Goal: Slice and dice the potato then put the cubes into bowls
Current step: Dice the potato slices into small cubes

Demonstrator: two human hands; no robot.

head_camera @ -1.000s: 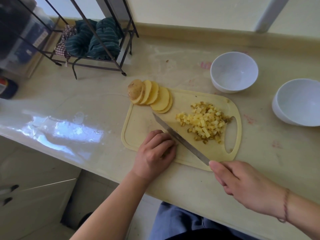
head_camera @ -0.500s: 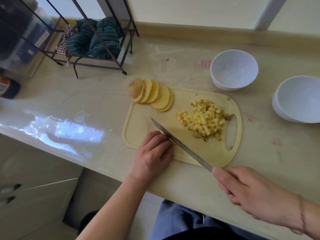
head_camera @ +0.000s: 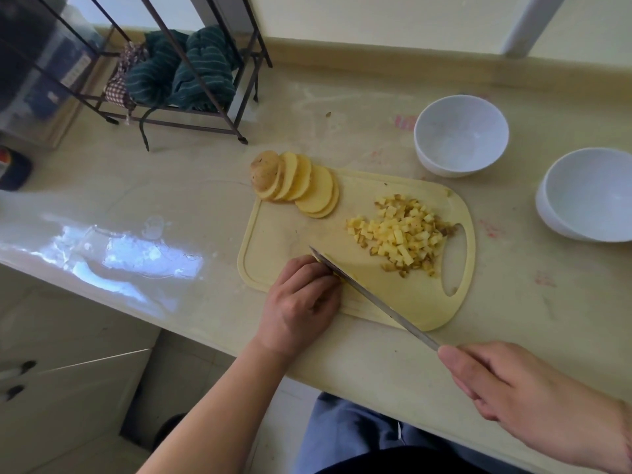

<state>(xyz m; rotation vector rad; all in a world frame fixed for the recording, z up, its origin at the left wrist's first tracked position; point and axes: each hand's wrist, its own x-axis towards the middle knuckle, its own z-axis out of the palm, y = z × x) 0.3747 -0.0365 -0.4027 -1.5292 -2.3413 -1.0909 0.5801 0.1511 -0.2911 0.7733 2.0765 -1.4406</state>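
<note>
Knife (head_camera: pixel 372 297) is creeping left toward the curled left hand (head_camera: pixel 301 304) pinning a slice (head_camera: pixel 337 276); right hand (head_camera: pixel 523 401) is gripping, so dicing's continuing.

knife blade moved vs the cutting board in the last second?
Yes. The knife has slid toward the board's near-left corner, away from the diced potato pile on the cutting board, now hard against the left hand.

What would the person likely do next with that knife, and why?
Probably press the knife down through the potato piece that the left hand holds on the board. The blade lies right against the curled fingers, the right hand grips the handle, several slices remain uncut, and both bowls are empty.
</note>
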